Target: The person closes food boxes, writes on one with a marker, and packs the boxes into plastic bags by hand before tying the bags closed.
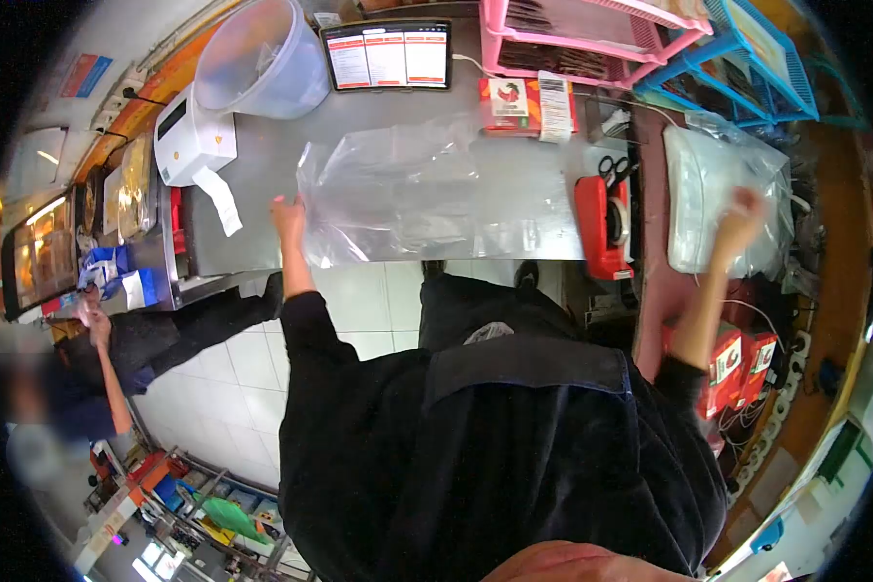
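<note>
Bag (407, 199) at outstretched left grip (288, 215)

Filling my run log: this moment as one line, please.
left hand: at edge of clear plastic | right hand: at plastic stack | clear plastic: spread on table

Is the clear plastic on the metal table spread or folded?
Spread: the clear plastic lies wrinkled across much of the metal table, from the left hand toward the red tape dispenser. Cannot tell whether it's doubled.
</note>
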The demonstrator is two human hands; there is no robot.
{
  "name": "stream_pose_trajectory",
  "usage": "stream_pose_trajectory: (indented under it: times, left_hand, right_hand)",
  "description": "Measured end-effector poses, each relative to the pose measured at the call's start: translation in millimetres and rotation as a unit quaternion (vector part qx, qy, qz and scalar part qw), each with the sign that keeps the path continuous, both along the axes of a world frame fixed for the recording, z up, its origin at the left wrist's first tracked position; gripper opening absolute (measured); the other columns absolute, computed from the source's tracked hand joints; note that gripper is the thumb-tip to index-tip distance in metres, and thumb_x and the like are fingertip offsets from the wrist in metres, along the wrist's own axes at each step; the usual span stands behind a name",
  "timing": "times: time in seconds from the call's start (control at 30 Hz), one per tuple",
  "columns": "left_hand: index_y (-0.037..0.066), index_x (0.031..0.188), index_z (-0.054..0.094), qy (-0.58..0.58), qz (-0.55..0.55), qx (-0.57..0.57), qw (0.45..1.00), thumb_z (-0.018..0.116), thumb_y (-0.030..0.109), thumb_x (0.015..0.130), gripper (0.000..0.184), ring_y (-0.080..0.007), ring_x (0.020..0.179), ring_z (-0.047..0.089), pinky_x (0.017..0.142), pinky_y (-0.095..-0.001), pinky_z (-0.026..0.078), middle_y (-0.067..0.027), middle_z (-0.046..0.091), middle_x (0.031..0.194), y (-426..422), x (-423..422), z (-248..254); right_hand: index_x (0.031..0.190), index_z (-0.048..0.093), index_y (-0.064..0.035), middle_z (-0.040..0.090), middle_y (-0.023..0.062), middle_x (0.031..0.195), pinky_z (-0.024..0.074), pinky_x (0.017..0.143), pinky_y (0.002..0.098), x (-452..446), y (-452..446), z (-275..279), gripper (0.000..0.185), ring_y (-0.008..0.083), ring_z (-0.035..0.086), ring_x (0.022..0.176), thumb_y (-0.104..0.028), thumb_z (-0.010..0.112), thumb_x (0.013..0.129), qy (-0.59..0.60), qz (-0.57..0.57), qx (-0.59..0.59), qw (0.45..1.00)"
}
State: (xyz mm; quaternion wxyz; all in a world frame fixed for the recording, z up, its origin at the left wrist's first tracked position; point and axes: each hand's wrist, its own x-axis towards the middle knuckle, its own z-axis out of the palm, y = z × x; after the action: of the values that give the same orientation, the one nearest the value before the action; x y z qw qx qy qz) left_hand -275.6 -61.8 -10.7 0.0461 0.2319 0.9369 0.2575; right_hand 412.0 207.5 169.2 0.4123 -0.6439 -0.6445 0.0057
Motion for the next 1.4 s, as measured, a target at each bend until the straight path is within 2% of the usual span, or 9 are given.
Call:
stream_pose_trajectory:
  times: [0.13,0.33,0.53,0.63,0.83,1.03,1.2,1.27,1.4]
  left_hand:
    - [0.003,0.103,0.053,0.240,-0.034,-0.006,0.970,0.065,0.016,0.078,0.031,-0.0269,0.091,0.054,0.080,-0.0380,0.043,-0.0144,0.054,0.095,15,41,83]
    - [0.006,0.091,0.054,-0.160,-0.233,0.166,0.945,0.065,0.026,0.082,0.024,-0.0209,0.072,0.058,0.067,-0.0336,0.046,-0.0069,0.059,0.077,30,106,37]
    - [0.000,0.094,0.054,-0.387,-0.276,0.076,0.876,0.065,0.036,0.082,0.039,-0.0182,0.067,0.058,0.065,-0.0317,0.047,-0.0093,0.061,0.078,51,152,14]
    - [-0.002,0.095,0.054,-0.364,-0.310,0.040,0.877,0.064,0.045,0.081,0.051,-0.0173,0.066,0.058,0.062,-0.0306,0.047,-0.0090,0.061,0.076,57,147,-9]
    - [0.003,0.093,0.060,-0.507,-0.307,-0.064,0.803,0.059,0.056,0.080,0.055,-0.0125,0.068,0.058,0.058,-0.0259,0.046,-0.0035,0.060,0.076,70,174,77]
    - [0.010,0.092,0.062,-0.626,-0.432,-0.063,0.646,0.063,0.044,0.083,0.035,-0.0037,0.057,0.051,0.046,-0.0200,0.039,0.0057,0.057,0.071,68,160,67]
    - [0.005,0.057,0.050,-0.178,-0.481,0.041,0.858,0.065,0.012,0.079,0.028,-0.0070,0.051,0.048,0.048,-0.0234,0.039,0.0014,0.049,0.052,41,51,63]
    - [0.004,0.061,0.049,-0.022,-0.389,0.052,0.919,0.065,0.006,0.077,0.023,-0.0110,0.052,0.049,0.052,-0.0240,0.042,-0.0005,0.051,0.056,20,-4,93]
    - [0.006,0.101,0.054,-0.372,-0.120,0.378,0.839,0.060,0.005,0.081,0.021,-0.0183,0.063,0.058,0.061,-0.0318,0.052,-0.0062,0.059,0.083,27,24,143]
  right_hand:
    - [0.118,0.055,-0.0045,0.054,0.0192,0.118,0.0437,0.087,0.0421,-239,-93,-109,0.046,0.0344,0.051,0.106,-0.033,0.060,0.083,-0.008,0.256,-0.313,0.915]
    - [0.102,0.059,-0.0029,0.059,0.0203,0.102,0.0455,0.084,0.0449,-361,-127,-178,0.036,0.0371,0.053,0.097,-0.028,0.067,0.078,-0.114,0.114,-0.340,0.926]
    - [0.102,0.059,0.0006,0.067,0.0109,0.082,0.0513,0.057,0.0335,-345,-120,-177,0.036,0.0219,0.065,0.066,-0.007,0.074,0.069,0.454,0.164,-0.461,0.744]
    - [0.085,0.062,0.0051,0.069,0.0104,0.085,0.0501,0.060,0.0249,-335,-126,-149,0.019,0.0119,0.064,0.072,-0.006,0.071,0.073,0.458,0.155,-0.483,0.730]
    - [0.070,0.061,-0.0001,0.066,0.0106,0.068,0.0487,0.057,0.0252,-372,-160,-101,0.018,0.0112,0.063,0.065,-0.011,0.074,0.063,0.148,0.197,-0.405,0.881]
    - [0.077,0.060,-0.0030,0.062,0.0094,0.069,0.0479,0.062,0.0314,-379,-189,-95,0.035,0.0132,0.056,0.065,-0.018,0.081,0.054,0.239,0.239,-0.403,0.850]
    - [0.092,0.062,-0.0042,0.065,0.0130,0.091,0.0496,0.072,0.0344,-255,-161,-76,0.035,0.0218,0.063,0.084,-0.007,0.076,0.060,0.019,0.079,-0.287,0.955]
    - [0.083,0.058,-0.0032,0.059,0.0062,0.070,0.0445,0.061,0.0268,-195,-170,-28,0.021,0.0152,0.055,0.063,0.001,0.070,0.066,0.053,-0.029,-0.205,0.977]
    - [0.087,0.056,-0.0072,0.055,0.0132,0.061,0.0461,0.061,0.0358,-217,-203,-34,0.021,0.0242,0.057,0.058,-0.007,0.070,0.071,-0.020,-0.040,-0.202,0.978]
